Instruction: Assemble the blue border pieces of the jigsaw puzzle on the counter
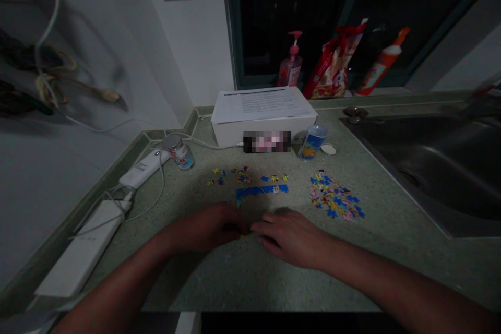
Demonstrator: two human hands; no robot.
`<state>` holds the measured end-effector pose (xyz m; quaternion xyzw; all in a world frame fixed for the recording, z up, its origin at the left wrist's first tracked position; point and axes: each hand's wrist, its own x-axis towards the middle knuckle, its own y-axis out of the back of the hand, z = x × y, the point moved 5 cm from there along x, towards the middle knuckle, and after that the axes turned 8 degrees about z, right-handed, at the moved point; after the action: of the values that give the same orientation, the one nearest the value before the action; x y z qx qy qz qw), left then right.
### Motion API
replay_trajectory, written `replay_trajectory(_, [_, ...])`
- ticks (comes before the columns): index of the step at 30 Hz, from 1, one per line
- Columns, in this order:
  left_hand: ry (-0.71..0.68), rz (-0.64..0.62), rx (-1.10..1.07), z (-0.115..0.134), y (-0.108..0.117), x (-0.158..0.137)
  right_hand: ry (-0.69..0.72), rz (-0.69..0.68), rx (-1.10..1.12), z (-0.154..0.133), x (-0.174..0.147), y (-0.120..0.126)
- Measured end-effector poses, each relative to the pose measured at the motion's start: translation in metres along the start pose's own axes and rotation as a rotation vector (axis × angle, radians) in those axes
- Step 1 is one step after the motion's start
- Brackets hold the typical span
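A partly joined strip of blue jigsaw puzzle (262,190) lies on the counter, its left end running down toward my left hand (215,227). That hand is closed, thumb and fingers drawn together at a small yellowish jigsaw piece (243,236) mostly hidden under the fingertips. My right hand (291,235) rests just to the right, fingers apart and slightly bent, fingertips close to those of the left; nothing shows in it. Several loose pieces (240,175) are spread beyond the strip. A larger heap of mixed pieces (336,195) lies to the right.
Behind the puzzle stand a blue can (313,142), its lid (328,149), a phone with a blurred screen (267,142) and a white box with papers (264,107). A jar (179,152) and power strips (84,250) with cables are left. A sink (430,167) lies right.
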<state>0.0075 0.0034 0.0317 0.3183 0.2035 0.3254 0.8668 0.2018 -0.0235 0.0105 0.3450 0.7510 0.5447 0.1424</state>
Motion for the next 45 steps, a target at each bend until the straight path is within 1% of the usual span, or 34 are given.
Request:
replay_trajectory(3, [-0.017, 0.002, -0.023, 0.004, 0.003, -0.002, 0.007, 0.005, -0.021, -0.001, 0.0, 0.001])
replay_trajectory(6, [-0.019, 0.006, -0.045, 0.005, 0.005, -0.003, -0.007, -0.019, -0.025, -0.001, 0.002, 0.001])
replay_trajectory(9, [0.042, 0.066, -0.01, -0.003, 0.011, -0.001, -0.071, -0.003, 0.0, 0.001, 0.004, -0.001])
replay_trajectory(12, [0.156, 0.235, 0.08, -0.017, 0.027, 0.001, -0.155, 0.05, 0.046, 0.002, 0.008, -0.003])
replay_trajectory(15, [0.266, 0.478, 0.167, -0.032, 0.052, 0.0, -0.196, 0.062, 0.075, -0.001, 0.012, -0.008])
replay_trajectory(18, [0.291, 0.684, 0.22, -0.04, 0.075, -0.006, -0.21, 0.07, 0.073, -0.004, 0.015, -0.011])
replay_trajectory(21, [0.296, 0.778, 0.236, -0.044, 0.087, -0.012, -0.212, 0.069, 0.082, -0.006, 0.016, -0.013])
replay_trajectory(24, [0.293, 0.802, 0.248, -0.045, 0.089, -0.014, -0.227, 0.053, 0.094, -0.006, 0.018, -0.014])
replay_trajectory(27, [0.288, 0.795, 0.262, -0.044, 0.086, -0.012, -0.236, 0.045, 0.096, -0.007, 0.02, -0.016])
replay_trajectory(41, [0.298, 0.695, 0.253, -0.046, 0.07, -0.003, -0.226, 0.023, 0.112, -0.005, 0.034, -0.019])
replay_trajectory(45, [0.298, 0.655, 0.241, -0.044, 0.065, -0.001, -0.223, 0.047, 0.113, -0.005, 0.036, -0.021])
